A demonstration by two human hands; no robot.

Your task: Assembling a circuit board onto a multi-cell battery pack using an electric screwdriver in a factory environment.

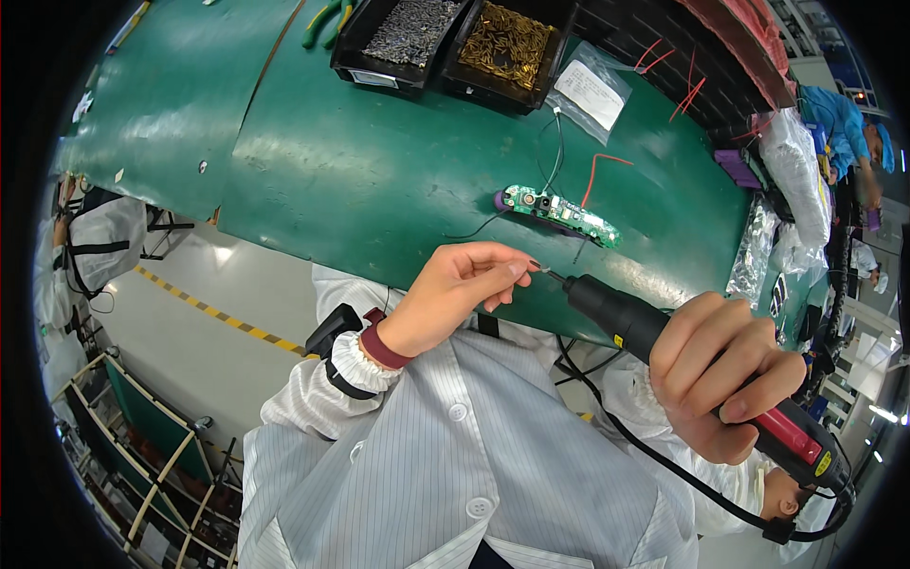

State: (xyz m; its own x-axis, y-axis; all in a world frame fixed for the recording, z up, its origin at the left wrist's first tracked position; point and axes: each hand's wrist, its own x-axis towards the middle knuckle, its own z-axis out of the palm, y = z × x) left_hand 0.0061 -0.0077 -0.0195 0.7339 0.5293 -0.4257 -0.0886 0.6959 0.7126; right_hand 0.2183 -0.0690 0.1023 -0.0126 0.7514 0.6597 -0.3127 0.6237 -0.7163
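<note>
- Green bench mat, far edge cut off by the view's rim.
- Two black parts trays at top, tops cropped.
- One electric screwdriver, fist-wrapped by right hand; cord trails below.
- One green circuit board on the mat, beyond the tip.
- Left hand pinching something tiny, probably a screw, at the bit.

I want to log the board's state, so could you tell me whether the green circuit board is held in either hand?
No, the green circuit board lies on the green table, apart from both hands.
</note>
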